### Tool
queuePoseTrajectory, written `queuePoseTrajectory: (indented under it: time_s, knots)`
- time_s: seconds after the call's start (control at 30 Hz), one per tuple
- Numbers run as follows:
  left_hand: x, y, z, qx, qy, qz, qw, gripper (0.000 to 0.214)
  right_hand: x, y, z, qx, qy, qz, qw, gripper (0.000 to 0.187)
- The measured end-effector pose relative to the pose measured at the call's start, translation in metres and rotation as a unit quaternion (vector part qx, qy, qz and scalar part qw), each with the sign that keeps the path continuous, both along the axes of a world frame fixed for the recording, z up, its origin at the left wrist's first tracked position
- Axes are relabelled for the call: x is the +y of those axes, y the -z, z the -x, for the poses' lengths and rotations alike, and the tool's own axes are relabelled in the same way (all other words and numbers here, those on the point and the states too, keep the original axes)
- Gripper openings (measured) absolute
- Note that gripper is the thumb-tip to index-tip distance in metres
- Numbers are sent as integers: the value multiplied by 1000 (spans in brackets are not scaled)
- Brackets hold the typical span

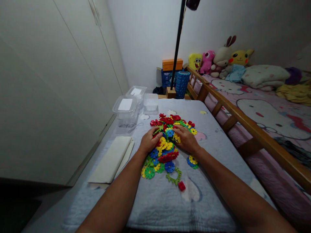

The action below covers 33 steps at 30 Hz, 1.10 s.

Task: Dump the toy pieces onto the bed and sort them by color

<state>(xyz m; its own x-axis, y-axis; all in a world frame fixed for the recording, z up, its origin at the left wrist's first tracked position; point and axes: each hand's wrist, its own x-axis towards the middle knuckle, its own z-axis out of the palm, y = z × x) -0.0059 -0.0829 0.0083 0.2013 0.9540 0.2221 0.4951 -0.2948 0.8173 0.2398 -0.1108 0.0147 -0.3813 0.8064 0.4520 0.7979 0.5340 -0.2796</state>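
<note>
Plastic pieces [162, 144], heaped in red, yellow, blue and green on a pale blue patterned cloth [165, 207], between two bare hands. Mostly flat, round and notched like flowers, overlapping in many directions, with red mostly toward the far side and blue, green and yellow toward the near side.

At the left flank of the heap, the left hand [148, 140], back upward, fingers curved over the edge and thumb set apart from them. At the right flank, the right hand [186, 139], bent inward, fingertips among pieces, close to a few yellow ones. Both touching the heap, facing each other across it. Cannot tell whether pinching any single piece, with fingertips partly lost among the colours.

Just beside the right wrist, apart from the heap, a small overlapping group of discs [193, 160], yellow over blue and green. At the near edge of the heap, a light green toothed ring [179, 174], and next to that a red cube [181, 186].

To the left, on the same cloth, a folded cream sheet [110, 160]. Beyond that, clear plastic containers [125, 105], two with white labels on top. To the right, past the cloth, a wooden bed rail [233, 114]
</note>
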Motion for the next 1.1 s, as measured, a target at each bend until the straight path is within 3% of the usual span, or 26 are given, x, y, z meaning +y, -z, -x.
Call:
queuePoseTrajectory:
  time_s: [0.23,0.43,0.6,0.8,0.97,1.1]
  knots:
    - [1,2,1,-4,25,-8,1000,40,22,-9,7,92,-5,20,996,49]
    - [1,1,0,-16,26,-30,999,35,38,-39,24,173,58,94,979,48]
    - [3,4,0,-72,-17,-74,994,32,43,-58,46,207,78,129,967,44]
    - [5,9,1,-129,-48,-65,988,36,54,-56,66,236,108,178,949,69]
    - [6,9,2,-136,-81,-55,986,36,55,-56,53,304,36,220,926,38]
    - [5,8,3,-121,-82,-50,988,38,33,-52,37,226,17,137,964,24]
